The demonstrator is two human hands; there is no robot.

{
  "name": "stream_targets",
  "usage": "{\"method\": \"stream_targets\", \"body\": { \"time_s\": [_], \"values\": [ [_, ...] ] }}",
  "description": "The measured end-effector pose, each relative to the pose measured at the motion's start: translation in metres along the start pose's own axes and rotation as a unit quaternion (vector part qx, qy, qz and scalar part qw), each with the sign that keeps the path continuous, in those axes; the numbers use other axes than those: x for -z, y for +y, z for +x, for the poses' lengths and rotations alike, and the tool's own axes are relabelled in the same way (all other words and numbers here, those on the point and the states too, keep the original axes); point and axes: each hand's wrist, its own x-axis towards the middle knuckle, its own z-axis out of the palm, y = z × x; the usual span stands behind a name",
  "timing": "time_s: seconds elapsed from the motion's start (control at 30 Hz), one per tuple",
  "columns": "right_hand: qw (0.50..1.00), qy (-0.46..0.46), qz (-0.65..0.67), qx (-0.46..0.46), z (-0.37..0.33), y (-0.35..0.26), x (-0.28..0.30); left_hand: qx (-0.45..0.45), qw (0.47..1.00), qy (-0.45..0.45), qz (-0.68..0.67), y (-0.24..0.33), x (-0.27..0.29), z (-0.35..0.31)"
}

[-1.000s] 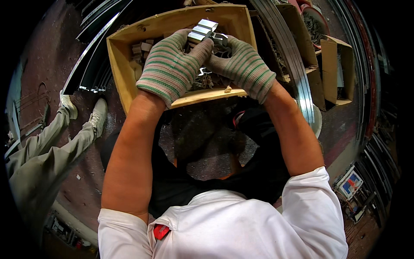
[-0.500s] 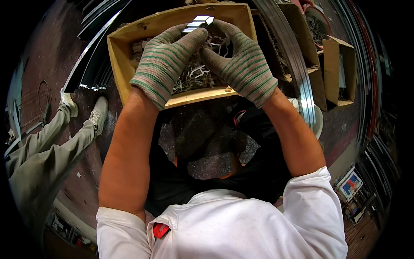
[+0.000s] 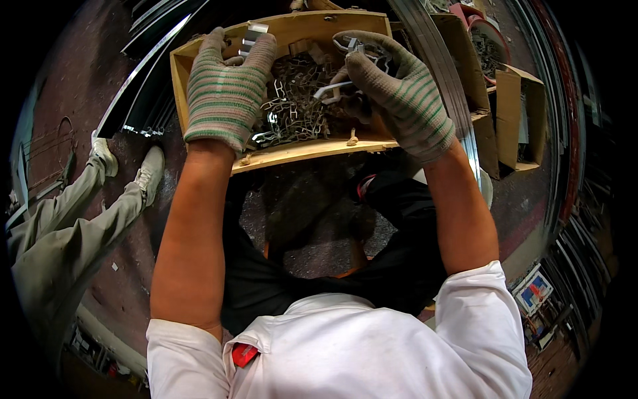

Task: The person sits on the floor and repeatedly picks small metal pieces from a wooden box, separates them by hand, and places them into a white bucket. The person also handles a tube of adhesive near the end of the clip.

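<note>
My left hand (image 3: 226, 96), in a striped knit glove, is closed on a short, shiny metal profile piece (image 3: 253, 34) with stepped ridges. Its thumb and fingers pinch that piece over the left part of a wooden box (image 3: 298, 155). Over the box's right side, my gloved right hand (image 3: 409, 96) is curled round small bent metal clips (image 3: 357, 46). One pale clip leg sticks out to the left below its thumb; the fingers hide much of the rest. A tangled heap of metal clips (image 3: 292, 100) lies in the box between my hands.
Long metal profiles (image 3: 435, 60) run past the box's right side. Beyond them stand cardboard boxes (image 3: 508, 120) and a red-rimmed bucket (image 3: 492, 43) of metal bits. Dark profiles (image 3: 149, 106) lie at the left, near another person's shoes (image 3: 151, 174).
My hands have moved apart. The left carried the profile piece leftward, and the right moved right and down a little, now with bent clips showing in its fingers.
</note>
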Motion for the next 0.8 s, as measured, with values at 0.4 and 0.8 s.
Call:
{"method": "stream_targets", "body": {
  "time_s": [0.4, 0.8],
  "values": [
    [0.997, 0.049, -0.003, 0.061, 0.006, 0.015, 0.003, -0.149, 0.954, -0.229, -0.127, 0.001, -0.018, -0.014],
    [0.990, 0.042, 0.099, 0.089, 0.008, 0.023, -0.015, 0.039, 0.907, -0.238, -0.346, 0.000, -0.036, -0.017]
  ]
}}
